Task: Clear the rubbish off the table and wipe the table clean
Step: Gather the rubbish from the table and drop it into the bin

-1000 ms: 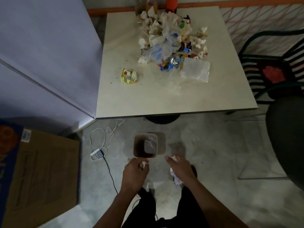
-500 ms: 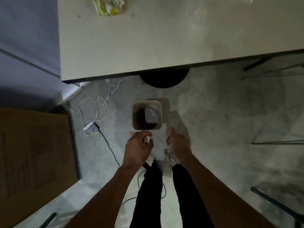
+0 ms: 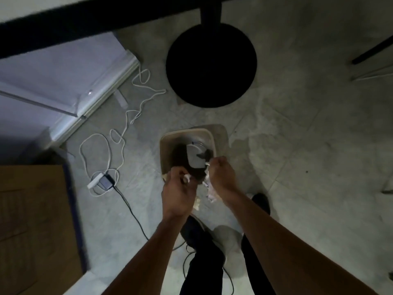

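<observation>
1. The left grip point(image 3: 180, 189) is clamped on a wad of crumpled paper point(image 3: 186, 177), held just above the near rim of the bin point(image 3: 187, 133).
2. The right grip point(image 3: 221, 175) is clamped on a second wad point(image 3: 209, 191), whose loose ends hang below the palm, beside the bin's near right corner.
3. The bin stands on the floor just ahead of both grips; a pale piece already lies inside it.
4. Both grips should be carried a little further forward, over the middle of the opening, before anything is let go, since the wads now hang near or outside the rim.
5. The trailing scraps under the right grip are best gathered or shaken free over the bin, lest they fall by the shoes.
6. Of the desk point(image 3: 63, 20), only the dark edge is seen, far ahead; its top cannot be judged from here.
</observation>
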A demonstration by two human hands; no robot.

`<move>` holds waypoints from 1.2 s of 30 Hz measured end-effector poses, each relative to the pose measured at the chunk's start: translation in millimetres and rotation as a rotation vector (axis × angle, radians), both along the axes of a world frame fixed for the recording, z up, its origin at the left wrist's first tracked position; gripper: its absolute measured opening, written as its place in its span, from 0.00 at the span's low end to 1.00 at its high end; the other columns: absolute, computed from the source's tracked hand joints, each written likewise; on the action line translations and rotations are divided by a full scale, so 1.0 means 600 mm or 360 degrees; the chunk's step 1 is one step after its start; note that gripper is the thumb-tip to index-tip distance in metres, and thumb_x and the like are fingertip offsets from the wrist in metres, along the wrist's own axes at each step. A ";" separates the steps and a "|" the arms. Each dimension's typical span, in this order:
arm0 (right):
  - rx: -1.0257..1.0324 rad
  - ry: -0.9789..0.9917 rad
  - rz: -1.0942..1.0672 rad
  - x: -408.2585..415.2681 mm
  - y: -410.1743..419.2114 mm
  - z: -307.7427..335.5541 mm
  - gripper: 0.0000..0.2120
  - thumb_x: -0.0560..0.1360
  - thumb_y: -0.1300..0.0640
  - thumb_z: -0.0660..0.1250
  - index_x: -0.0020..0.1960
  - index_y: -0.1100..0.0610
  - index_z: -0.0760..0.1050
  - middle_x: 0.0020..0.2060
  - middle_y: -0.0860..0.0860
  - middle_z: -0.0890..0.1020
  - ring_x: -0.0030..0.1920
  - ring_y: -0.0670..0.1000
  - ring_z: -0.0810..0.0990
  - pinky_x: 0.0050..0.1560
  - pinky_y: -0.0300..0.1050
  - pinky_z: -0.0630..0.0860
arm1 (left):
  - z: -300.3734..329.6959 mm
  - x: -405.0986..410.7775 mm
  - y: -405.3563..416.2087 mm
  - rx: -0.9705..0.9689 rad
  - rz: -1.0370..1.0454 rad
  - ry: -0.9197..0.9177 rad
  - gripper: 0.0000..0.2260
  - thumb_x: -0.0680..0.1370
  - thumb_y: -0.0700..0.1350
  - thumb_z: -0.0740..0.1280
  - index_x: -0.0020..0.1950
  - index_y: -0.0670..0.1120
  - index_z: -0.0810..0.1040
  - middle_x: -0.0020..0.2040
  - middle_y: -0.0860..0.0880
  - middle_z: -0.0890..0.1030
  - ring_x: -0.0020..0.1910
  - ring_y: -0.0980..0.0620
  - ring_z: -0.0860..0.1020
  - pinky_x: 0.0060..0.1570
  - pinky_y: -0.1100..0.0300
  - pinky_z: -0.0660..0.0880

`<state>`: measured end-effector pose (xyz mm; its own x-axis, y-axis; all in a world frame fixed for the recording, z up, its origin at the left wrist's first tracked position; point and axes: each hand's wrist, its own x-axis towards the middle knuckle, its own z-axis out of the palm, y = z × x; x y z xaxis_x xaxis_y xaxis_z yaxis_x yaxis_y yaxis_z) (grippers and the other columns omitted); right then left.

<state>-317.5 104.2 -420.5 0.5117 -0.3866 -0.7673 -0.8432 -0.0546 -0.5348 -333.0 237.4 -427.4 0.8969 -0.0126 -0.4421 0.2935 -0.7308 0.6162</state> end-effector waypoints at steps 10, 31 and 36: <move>-0.0217 -0.0498 0.0181 0.071 0.028 -0.143 0.21 0.80 0.44 0.52 0.59 0.57 0.74 0.57 0.57 0.76 0.53 0.53 0.77 0.53 0.46 0.75 | -0.151 0.112 -0.023 -0.0034 -0.0048 -0.0206 0.11 0.81 0.55 0.61 0.58 0.50 0.69 0.60 0.48 0.71 0.56 0.51 0.72 0.56 0.47 0.76; 0.0141 0.0003 0.0616 0.018 -0.052 -0.032 0.17 0.81 0.61 0.55 0.66 0.55 0.75 0.61 0.53 0.79 0.60 0.51 0.77 0.58 0.42 0.72 | -0.086 0.071 0.000 0.0313 -0.0651 0.0530 0.23 0.74 0.60 0.56 0.68 0.61 0.71 0.68 0.55 0.72 0.65 0.50 0.75 0.57 0.52 0.78; 0.0129 0.0014 0.0578 -0.032 -0.061 0.070 0.17 0.81 0.59 0.58 0.68 0.50 0.73 0.61 0.49 0.80 0.53 0.46 0.79 0.45 0.33 0.72 | 0.048 0.039 -0.016 0.0235 -0.0635 0.0529 0.25 0.78 0.47 0.66 0.75 0.57 0.66 0.76 0.53 0.64 0.72 0.48 0.68 0.66 0.50 0.74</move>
<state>-337.0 67.5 -378.3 0.5978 -0.1186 -0.7928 -0.7810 -0.3090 -0.5427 -309.4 227.8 -398.4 0.6466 -0.2396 -0.7243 0.1372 -0.8974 0.4194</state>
